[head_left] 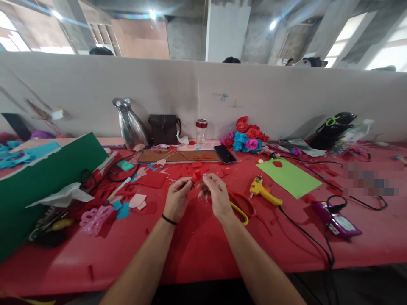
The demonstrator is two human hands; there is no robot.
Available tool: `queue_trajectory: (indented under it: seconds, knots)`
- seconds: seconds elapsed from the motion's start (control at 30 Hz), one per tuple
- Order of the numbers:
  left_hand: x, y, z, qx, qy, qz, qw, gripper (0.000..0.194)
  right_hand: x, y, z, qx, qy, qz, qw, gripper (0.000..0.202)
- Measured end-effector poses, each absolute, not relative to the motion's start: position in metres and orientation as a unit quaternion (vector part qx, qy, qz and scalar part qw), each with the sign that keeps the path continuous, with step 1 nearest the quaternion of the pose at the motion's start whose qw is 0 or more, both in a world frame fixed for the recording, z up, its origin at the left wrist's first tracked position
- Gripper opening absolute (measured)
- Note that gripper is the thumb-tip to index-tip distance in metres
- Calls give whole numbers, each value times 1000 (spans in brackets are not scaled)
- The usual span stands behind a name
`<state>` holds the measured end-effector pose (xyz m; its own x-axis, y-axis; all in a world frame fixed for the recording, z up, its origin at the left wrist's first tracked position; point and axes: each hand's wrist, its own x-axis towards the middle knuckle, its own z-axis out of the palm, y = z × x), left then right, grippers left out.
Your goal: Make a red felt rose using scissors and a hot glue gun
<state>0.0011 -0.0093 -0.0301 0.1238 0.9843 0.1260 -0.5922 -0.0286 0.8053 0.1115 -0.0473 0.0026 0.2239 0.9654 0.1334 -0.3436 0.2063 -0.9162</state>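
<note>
Left hand (176, 197), black band (169, 219) at the wrist: thumb and forefinger pinched narrow on a small red flower (197, 176), which is held up above the middle of the table. Right hand (219, 197): thumb and forefinger drawn close together at the flower's right edge, lower fingers loosely parted — whether it grips a petal cannot be told. Flower: thin, curled red petals in a compact bud. Just beside the right forearm, scissors (246, 220) with smooth looped handles, one yellow, one red, partly hidden by the hand. Further right, a yellow glue gun (265, 191) lying on its side, black cord trailing toward the near edge; a flat lime-green sheet (292, 180) bearing one red cutout; a glossy purple box (345, 226) with a black plug in it. Left: rounded pink and blue cutouts (137, 201), a pink openwork piece (95, 220), and a tilted dark-green board (63, 169) with a ragged pale edge. Behind the hands: phone (225, 154), many-coloured flower bunch (249, 136), red-lidded clear jar (201, 133), dark pouch (163, 129), shiny metal jug (130, 125). Red tabletop (197, 258): smooth, slightly sheened, its surface showing between the forearms to the near edge; a pale partition (159, 89) bounds the far side.
</note>
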Motion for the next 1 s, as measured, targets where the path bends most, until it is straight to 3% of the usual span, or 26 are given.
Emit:
queue_trajectory:
  seconds: [0.53, 1.0]
  knots:
    - [2, -11, -30, 412, 280, 613, 614, 15, 112, -47, 1, -417, -367, 488, 673, 18]
    - [2, -11, -30, 443, 266, 608, 603, 20, 115, -50, 1, -403, -363, 460, 703, 32]
